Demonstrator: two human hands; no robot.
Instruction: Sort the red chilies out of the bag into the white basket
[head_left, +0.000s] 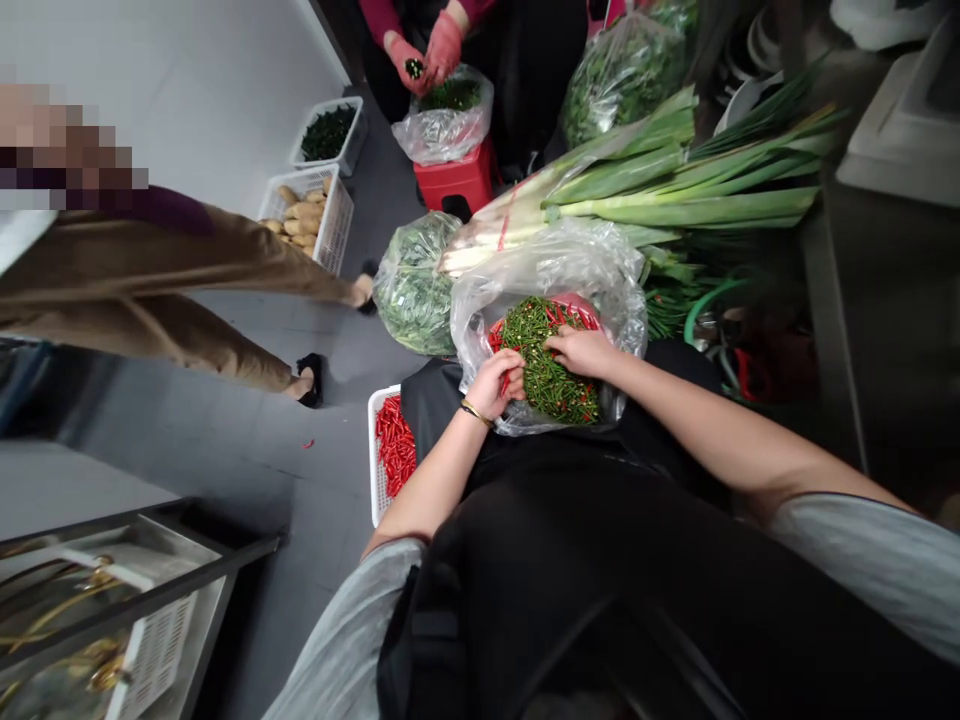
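Observation:
In front of me a clear plastic bag [480, 300] lies open, holding a heap of green stems [559, 385] with red chilies [562, 312] among and behind them. My left hand [496, 384], a bangle on its wrist, is closed at the heap's left side. A bit of red chili shows between its fingers. On the heap's upper right, my right hand [583, 352] has its fingertips pinched together on the stems; what they hold is hidden. Beside my left knee stands a white basket [373, 450] of picked red chilies [395, 445].
Bundled leeks [615, 190] and a bag of leafy greens [416, 285] lie beyond the bag. A co-worker's pink-gloved hands [442, 48] work over a bag on a red stool [457, 180]. Another person's legs [225, 260] are at left, near a basket of potatoes [304, 220].

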